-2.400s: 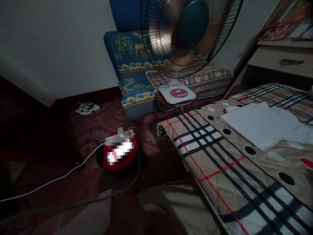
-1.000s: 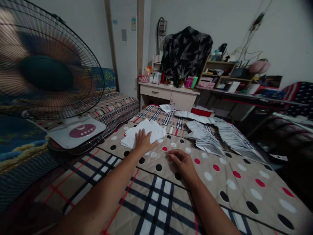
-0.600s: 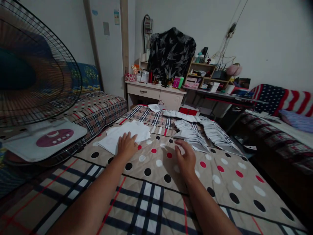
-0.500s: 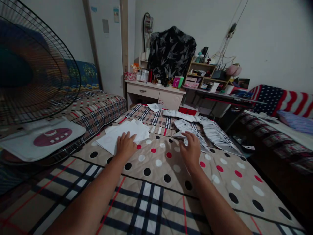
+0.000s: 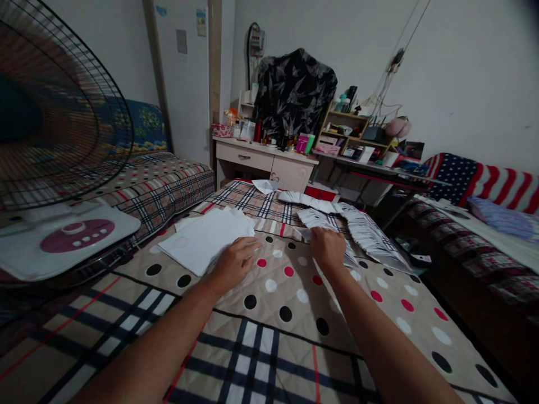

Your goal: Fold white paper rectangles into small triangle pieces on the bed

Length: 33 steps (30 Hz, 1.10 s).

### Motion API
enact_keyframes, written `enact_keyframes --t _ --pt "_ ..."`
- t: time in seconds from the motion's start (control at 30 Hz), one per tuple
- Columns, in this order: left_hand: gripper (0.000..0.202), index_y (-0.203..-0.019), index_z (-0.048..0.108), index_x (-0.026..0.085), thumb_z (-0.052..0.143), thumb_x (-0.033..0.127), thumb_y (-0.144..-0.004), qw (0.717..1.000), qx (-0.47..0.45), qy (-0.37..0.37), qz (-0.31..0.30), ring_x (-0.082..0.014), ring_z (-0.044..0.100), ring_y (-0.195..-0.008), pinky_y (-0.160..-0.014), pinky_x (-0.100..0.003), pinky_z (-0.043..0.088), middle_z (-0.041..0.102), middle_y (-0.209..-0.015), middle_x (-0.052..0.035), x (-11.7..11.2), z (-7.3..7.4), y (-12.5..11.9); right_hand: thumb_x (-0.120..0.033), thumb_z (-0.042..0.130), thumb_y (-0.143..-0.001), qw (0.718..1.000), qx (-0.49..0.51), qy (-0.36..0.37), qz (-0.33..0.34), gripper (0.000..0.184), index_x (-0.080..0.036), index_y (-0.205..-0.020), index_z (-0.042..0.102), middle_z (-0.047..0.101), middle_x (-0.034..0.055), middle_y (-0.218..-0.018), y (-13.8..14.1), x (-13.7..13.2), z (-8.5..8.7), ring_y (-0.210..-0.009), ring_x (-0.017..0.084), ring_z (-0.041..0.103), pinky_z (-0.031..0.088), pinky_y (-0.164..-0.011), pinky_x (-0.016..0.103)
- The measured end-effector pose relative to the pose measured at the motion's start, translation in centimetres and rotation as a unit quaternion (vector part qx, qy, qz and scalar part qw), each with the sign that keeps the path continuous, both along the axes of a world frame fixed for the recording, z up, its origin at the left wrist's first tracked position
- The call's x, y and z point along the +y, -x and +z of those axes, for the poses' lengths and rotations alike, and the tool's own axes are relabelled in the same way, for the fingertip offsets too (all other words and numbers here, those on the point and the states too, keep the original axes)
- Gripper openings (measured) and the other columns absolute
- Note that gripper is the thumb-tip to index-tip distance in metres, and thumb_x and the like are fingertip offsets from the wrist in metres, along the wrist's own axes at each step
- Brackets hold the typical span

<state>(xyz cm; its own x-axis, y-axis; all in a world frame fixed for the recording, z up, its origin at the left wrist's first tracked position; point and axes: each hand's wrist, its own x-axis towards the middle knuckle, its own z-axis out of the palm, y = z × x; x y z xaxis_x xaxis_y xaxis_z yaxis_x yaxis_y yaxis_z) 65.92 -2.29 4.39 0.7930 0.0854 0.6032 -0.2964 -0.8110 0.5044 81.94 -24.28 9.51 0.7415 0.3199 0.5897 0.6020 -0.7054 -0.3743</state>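
Observation:
A loose stack of white paper sheets lies on the patterned bedspread, a faint pinkish mark on its top sheet. My left hand hovers by the stack's right edge, fingers loosely bent and apart, nothing visible in them. Over the near left end of a fanned row of folded papers, my right hand is closed. A pale folded paper sticks out at its left side; the fingertips are hidden. Another long, curved row of folded papers lies further right.
A floor fan with a white base stands close on the left. Beyond the bedspread are a folded paper, a white desk and a cluttered shelf. Another bed stands at right.
My left hand has come off the paper stack and shifted right, uncovering the mark on the top sheet. My right hand has closed at the fanned row. The view has shifted slightly.

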Motion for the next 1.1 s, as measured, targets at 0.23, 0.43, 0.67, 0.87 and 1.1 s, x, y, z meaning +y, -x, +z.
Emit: enact_keyframes --t 0.23,0.43,0.67,0.87,1.1 --pt "0.067 -0.142 0.042 0.017 0.066 0.034 -0.082 0.917 0.122 0.355 -0.133 -0.0205 0.067 -0.099 -0.082 -0.036 0.058 0.062 -0.125 -0.0161 -4.8 0.0 0.3 -0.038 0.055 -0.084 0.946 0.248 -0.186 0.099 0.024 -0.018 -0.082 0.069 0.07 0.0055 -0.071 8.7 0.6 -3.2 -0.061 0.02 0.064 0.044 -0.056 0.029" --pt "0.062 -0.133 0.053 0.009 0.069 0.031 -0.077 0.903 0.159 0.384 -0.107 -0.0229 0.069 -0.096 -0.084 -0.035 0.057 0.069 -0.115 -0.016 -5.7 -0.4 0.3 -0.036 0.055 -0.085 0.975 0.185 -0.09 0.085 0.019 -0.02 -0.077 0.063 0.065 0.0021 -0.063 12.1 1.2 -4.1 -0.056 0.017 0.058 0.036 -0.054 0.026" --pt "0.034 -0.11 0.072 0.015 0.053 0.015 -0.081 0.941 0.16 0.261 -0.141 -0.0203 0.07 -0.09 -0.081 -0.032 0.056 0.075 -0.101 -0.0066 -5.5 0.6 0.6 -0.029 0.053 -0.084 0.965 0.194 -0.112 0.134 0.014 -0.019 -0.085 0.063 0.066 0.0015 -0.07 11.7 1.8 -3.9 -0.059 0.016 0.057 0.036 -0.055 0.025" --pt "0.038 -0.115 0.067 0.014 0.056 0.016 -0.079 0.941 0.119 0.309 -0.075 -0.0195 0.071 -0.088 -0.074 -0.029 0.058 0.074 -0.102 -0.0097 -5.6 0.3 0.3 -0.034 0.057 -0.081 0.884 0.351 -0.259 0.17 0.017 -0.019 -0.074 0.061 0.058 -0.0021 -0.058 11.5 1.8 -4.1 -0.049 0.013 0.05 0.036 -0.046 0.023" --pt "0.018 -0.103 0.065 0.02 0.06 0.027 -0.087 0.975 0.017 0.165 -0.146 -0.02 0.062 -0.108 -0.087 -0.032 0.055 0.064 -0.117 -0.0104 -5.0 1.3 1.3 -0.031 0.062 -0.071 0.867 0.39 -0.276 0.14 0.016 -0.019 -0.062 0.055 0.052 -0.0038 -0.05 10.8 1.8 -4.0 -0.041 0.01 0.043 0.03 -0.038 0.022"
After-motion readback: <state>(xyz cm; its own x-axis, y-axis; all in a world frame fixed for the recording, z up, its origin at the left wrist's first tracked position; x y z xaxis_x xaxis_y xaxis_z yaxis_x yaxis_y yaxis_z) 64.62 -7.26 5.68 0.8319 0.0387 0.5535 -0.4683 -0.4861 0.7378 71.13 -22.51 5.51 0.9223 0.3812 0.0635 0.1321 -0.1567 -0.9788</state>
